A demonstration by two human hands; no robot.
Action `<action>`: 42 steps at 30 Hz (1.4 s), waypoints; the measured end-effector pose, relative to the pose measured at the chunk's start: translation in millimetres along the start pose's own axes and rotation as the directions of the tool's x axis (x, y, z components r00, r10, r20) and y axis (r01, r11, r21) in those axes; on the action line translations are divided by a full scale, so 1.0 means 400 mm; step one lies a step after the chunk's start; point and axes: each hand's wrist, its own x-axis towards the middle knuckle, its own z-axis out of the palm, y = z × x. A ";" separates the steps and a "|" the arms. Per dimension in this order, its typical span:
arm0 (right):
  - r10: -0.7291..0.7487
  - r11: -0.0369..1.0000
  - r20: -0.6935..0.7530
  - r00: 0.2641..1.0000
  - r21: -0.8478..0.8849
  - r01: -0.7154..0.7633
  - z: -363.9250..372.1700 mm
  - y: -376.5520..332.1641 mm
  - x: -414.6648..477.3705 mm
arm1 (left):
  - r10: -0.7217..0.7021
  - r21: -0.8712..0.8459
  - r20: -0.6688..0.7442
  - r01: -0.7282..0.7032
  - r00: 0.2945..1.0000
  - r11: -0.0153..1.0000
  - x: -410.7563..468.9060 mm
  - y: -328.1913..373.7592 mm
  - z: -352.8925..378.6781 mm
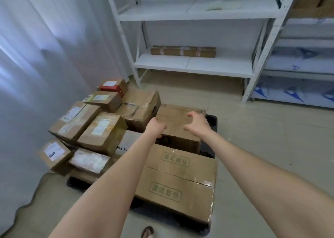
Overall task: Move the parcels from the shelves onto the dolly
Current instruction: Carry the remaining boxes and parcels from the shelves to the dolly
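- Forearms stretch out over the near carton [179, 180] to a box [173, 115] at the far right of the dolly [211, 119].
- The left hand [156, 127] curls its fingers round the box's left edge. The right hand [196, 123] arches over the top with fingers bent; gripping or only steadying, I cannot tell.
- Best to seat the box flat, inside the dolly's rim, before letting go.
- A long parcel [182, 51] lies on the low shelf [193, 64]; leave room for it.

Bare left grip [156, 127], bare right grip [196, 124], bare forearms [115, 174], one foot in a brown strapped sandal [147, 232]
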 end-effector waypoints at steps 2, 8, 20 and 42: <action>0.029 1.000 -0.053 0.998 -0.003 -0.029 -0.134 0.072 -0.036 | 0.060 -0.001 0.046 -0.060 0.997 0.998 -0.061 0.099 0.121; 0.142 0.990 -0.239 0.961 0.028 -0.139 -0.478 0.245 -0.126 | 0.270 0.146 0.198 -0.301 0.942 0.943 -0.210 0.348 0.409; 0.203 0.978 -0.443 0.873 0.048 -0.202 -0.952 0.483 -0.119 | 0.463 0.095 0.366 -0.527 0.807 0.844 -0.248 0.720 0.818; 0.171 0.978 -0.563 0.808 -0.003 -0.209 -1.935 0.847 0.399 | 0.577 0.137 0.399 -0.668 0.713 0.731 -0.027 1.627 1.588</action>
